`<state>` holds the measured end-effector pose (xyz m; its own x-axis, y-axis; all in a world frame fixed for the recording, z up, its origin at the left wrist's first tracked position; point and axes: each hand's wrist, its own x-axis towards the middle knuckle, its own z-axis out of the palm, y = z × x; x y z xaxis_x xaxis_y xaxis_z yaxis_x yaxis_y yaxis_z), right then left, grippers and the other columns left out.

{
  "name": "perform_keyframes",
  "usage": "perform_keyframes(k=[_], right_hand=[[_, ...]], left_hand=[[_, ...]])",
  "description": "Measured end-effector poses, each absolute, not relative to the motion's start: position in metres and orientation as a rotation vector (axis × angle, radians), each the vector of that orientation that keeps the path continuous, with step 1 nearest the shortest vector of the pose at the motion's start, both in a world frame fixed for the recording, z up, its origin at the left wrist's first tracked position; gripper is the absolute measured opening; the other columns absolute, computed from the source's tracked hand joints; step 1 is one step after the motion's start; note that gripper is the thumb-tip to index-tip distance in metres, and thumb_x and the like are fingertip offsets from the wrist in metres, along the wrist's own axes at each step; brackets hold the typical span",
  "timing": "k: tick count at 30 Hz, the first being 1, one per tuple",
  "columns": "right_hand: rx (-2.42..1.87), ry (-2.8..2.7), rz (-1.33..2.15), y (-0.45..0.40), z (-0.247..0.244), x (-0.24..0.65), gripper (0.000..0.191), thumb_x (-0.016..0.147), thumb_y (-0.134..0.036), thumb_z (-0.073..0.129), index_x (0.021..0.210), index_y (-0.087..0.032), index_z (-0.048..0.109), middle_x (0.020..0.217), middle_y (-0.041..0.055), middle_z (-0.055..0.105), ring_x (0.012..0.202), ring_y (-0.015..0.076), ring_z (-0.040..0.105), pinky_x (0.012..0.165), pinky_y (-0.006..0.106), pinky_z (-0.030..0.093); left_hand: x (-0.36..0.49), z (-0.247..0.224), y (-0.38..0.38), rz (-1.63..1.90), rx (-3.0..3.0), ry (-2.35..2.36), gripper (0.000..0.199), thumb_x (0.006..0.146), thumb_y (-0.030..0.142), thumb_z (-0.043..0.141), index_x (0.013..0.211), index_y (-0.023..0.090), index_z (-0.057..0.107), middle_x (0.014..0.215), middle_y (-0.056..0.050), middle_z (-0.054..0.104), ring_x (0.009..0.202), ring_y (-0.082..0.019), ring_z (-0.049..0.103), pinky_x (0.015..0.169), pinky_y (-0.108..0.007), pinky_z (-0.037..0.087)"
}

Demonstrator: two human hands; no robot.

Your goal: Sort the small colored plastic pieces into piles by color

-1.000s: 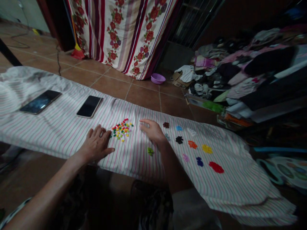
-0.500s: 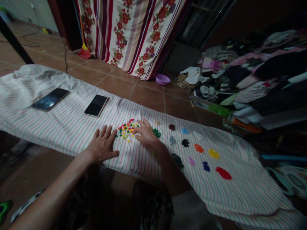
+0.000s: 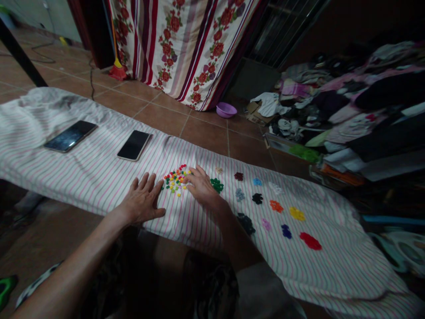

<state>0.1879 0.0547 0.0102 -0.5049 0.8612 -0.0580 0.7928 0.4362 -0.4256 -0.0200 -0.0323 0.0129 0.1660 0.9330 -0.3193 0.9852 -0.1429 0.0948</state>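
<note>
My left hand lies flat and open on the striped cloth, fingers spread, left of a mixed pile of small coloured pieces. The pieces are mostly red, yellow, orange, green and white. My right hand is at the pile's right edge with its fingers bent and drawn together; whatever is between the fingertips is too small to make out. Beside it lies a heap of dark green pieces. Farther right are single-colour heaps, among them black, orange, yellow and red.
Two phones, one larger and one smaller, lie on the cloth at left. Beyond the cloth are a purple basin, a floral curtain and a red broom. Piled clothes fill the right.
The fingers of my right hand have drawn closer together at the pile's edge. My left hand has stayed in place; the view has shifted very slightly.
</note>
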Motion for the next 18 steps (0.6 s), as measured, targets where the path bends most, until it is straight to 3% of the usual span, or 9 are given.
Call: perform_keyframes(k=[7, 18], right_hand=[[-1.376, -2.479, 0.499, 0.061, -0.009, 0.185, 0.026, 0.077, -0.010, 0.052, 0.095, -0.022, 0.067, 0.131, 0.0082, 0.054, 0.139, 0.0260, 0.029, 0.113, 0.051, 0.024], [-1.239, -2.445, 0.463, 0.065, -0.015, 0.188, 0.020, 0.074, -0.011, 0.053, 0.088, -0.020, 0.064, 0.130, 0.0085, 0.055, 0.139, 0.0277, 0.028, 0.112, 0.053, 0.026]], left_hand=[[-0.020, 0.016, -0.032, -0.267, 2.166, 1.839, 0.089, 0.080, 0.058, 0.050, 0.151, 0.016, 0.018, 0.159, -0.021, 0.010, 0.145, -0.038, 0.002, 0.114, -0.058, 0.013], [-0.022, 0.015, -0.033, -0.244, 2.189, 1.828, 0.087, 0.081, 0.058, 0.050, 0.151, 0.016, 0.021, 0.159, -0.021, 0.011, 0.145, -0.039, 0.004, 0.114, -0.059, 0.014]])
